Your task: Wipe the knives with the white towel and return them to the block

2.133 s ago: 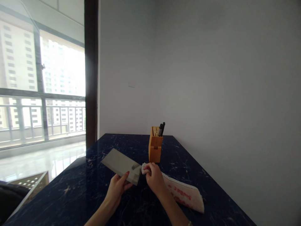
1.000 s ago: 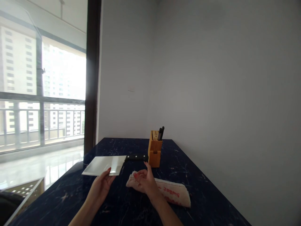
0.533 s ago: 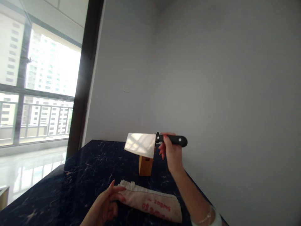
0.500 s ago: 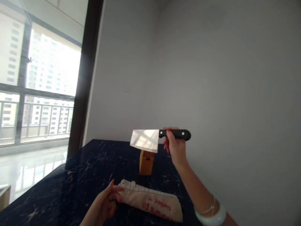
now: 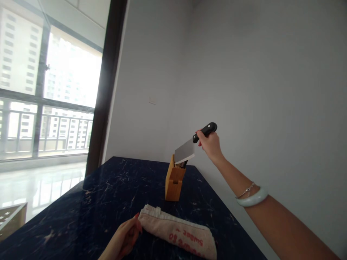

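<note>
My right hand (image 5: 210, 144) grips the black handle of a cleaver (image 5: 185, 151), raised over the far part of the table. Its broad steel blade tilts down to the left, and its lower edge is at the top of a wooden knife block (image 5: 173, 184). Dark handles or blades show in the block's top, partly hidden behind the cleaver. Near the front, my left hand (image 5: 126, 234) has its fingers curled against the left end of a folded pale towel (image 5: 176, 229) with red lettering. The towel lies flat on the table.
The dark blue marbled table (image 5: 114, 191) stretches back to grey walls (image 5: 257, 90). A small switch plate (image 5: 152, 101) sits on the back wall. At the left are a dark door frame (image 5: 104, 83) and a bright window with a balcony railing (image 5: 65, 131). A box-like object (image 5: 13, 220) stands low at the left.
My right hand has raised the cleaver's handle and tipped the blade downward, moving it right over the knife block. My left hand's fingers have curled in more at the towel's end. The view has shifted slightly.
</note>
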The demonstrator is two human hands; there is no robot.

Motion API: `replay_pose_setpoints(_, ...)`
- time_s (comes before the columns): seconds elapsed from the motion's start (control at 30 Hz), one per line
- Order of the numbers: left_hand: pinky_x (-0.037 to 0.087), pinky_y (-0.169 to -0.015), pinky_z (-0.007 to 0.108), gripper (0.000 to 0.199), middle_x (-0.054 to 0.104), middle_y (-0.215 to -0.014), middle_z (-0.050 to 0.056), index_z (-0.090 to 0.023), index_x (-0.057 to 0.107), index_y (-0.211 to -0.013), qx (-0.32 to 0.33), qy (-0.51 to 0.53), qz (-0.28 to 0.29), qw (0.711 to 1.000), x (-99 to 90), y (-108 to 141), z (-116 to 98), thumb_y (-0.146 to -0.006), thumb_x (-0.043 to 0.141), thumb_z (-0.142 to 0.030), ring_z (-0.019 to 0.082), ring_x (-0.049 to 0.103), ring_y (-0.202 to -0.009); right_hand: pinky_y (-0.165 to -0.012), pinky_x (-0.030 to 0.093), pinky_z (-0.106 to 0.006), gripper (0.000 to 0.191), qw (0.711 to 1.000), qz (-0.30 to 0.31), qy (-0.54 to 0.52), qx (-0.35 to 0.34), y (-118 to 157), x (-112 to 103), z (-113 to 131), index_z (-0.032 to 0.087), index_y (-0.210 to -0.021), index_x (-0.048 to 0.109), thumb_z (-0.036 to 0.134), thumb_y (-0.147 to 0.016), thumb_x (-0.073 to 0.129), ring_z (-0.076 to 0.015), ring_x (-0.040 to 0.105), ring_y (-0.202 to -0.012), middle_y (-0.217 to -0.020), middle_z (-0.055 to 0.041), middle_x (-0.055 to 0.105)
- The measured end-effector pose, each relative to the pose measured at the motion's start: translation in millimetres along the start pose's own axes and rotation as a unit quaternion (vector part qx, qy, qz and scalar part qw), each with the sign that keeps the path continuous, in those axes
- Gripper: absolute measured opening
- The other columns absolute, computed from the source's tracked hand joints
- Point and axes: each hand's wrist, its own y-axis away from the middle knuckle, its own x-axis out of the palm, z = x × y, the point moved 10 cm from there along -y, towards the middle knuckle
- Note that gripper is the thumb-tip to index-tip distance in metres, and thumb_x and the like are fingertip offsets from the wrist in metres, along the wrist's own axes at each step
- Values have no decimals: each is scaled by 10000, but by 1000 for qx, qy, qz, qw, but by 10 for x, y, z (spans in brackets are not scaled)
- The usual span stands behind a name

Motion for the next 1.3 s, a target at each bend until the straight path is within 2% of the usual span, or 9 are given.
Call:
replay_pose_setpoints(0.1, 123, -262, 167, 571, 443, -329, -44, -147, 538, -580, 1, -9, 4, 1000, 46, 31, -52, -575, 481, -716, 28, 277, -204, -413, 367, -204, 310, 998, 33, 60, 1, -111, 193, 22, 136, -670, 593, 399, -745, 448, -111, 491, -370, -404, 5, 512)
replay_pose_setpoints(0.2, 105, -255, 173, 567, 439, -319, -45, -146, 541, -576, -3, -8, 37, 999, 122, 34, -56, -565, 497, -710, 31, 273, -192, -481, 392, -216, 341, 987, 61, 148, 1, -250, 435, 40, 151, -809, 585, 440, -782, 407, -132, 556, -489, -531, -20, 593)
replay_pose_setpoints(0.27, 94, -260, 173, 553, 447, -330, -45, -145, 547, -587, 2, -3, 45, 999, 129, 25, -55, -578, 503, -697, 27, 270, -193, -566, 406, -235, 359, 968, 90, 233, 29, -325, 639, -28, 176, -910, 570, 464, -796, 389, -154, 595, -639, -662, -38, 637)
replay_pose_setpoints(0.37, 75, -265, 174, 574, 429, -323, -49, -152, 541, -579, 10, -1, 31, 999, 82, -3, -37, -582, 471, -722, 21, 247, -199, -651, 401, -269, 353, 938, 141, 306, 76, -351, 959, -183, 187, -913, 581, 478, -768, 444, -187, 597, -783, -775, -67, 651)
replay_pose_setpoints(0.57, 55, -261, 185, 598, 403, -293, -49, -155, 541, -568, 26, -14, 25, 999, 88, -52, -22, -590, 438, -744, 22, 205, -195, -774, 355, -363, 251, 911, 218, 331, 113, -200, 1377, -452, 164, -772, 617, 394, -732, 523, -200, 601, -762, -645, -55, 642)
replay_pose_setpoints(0.8, 50, -265, 178, 600, 401, -299, -56, -152, 528, -572, 28, -10, 23, 999, 147, 31, -105, -595, 430, -743, 16, 214, -202, -710, 382, -289, 304, 884, 305, 345, 85, -193, 1382, -508, 174, -762, 648, 430, -762, 484, -136, 601, -653, -670, -31, 652)
replay_pose_setpoints(0.97, 41, -272, 178, 572, 418, -306, -54, -145, 530, -576, 16, -18, 10, 1000, 149, 100, -153, -599, 466, -713, 9, 211, -196, -643, 393, -252, 329, 868, 318, 381, 30, -93, 1220, -420, 191, -876, 643, 463, -727, 537, -175, 600, -779, -841, -70, 659)
replay_pose_setpoints(1.17, 52, -274, 176, 549, 413, -310, -59, -142, 534, -583, 21, -29, 10, 999, 150, 114, -167, -619, 478, -686, 8, 217, -201, -720, 373, -282, 253, 839, 328, 435, -1, 274, 1163, -437, 210, -823, 657, 406, -664, 633, -228, 573, -910, -890, -89, 654)
replay_pose_setpoints(1.3, 58, -277, 175, 550, 429, -339, -60, -139, 537, -602, 20, -29, 10, 999, 137, 127, -168, -609, 487, -687, 4, 220, -205, -787, 330, -308, 193, 828, 326, 456, -10, 319, 1159, -426, 205, -823, 659, 350, -711, 596, -229, 564, -933, -872, -93, 656)
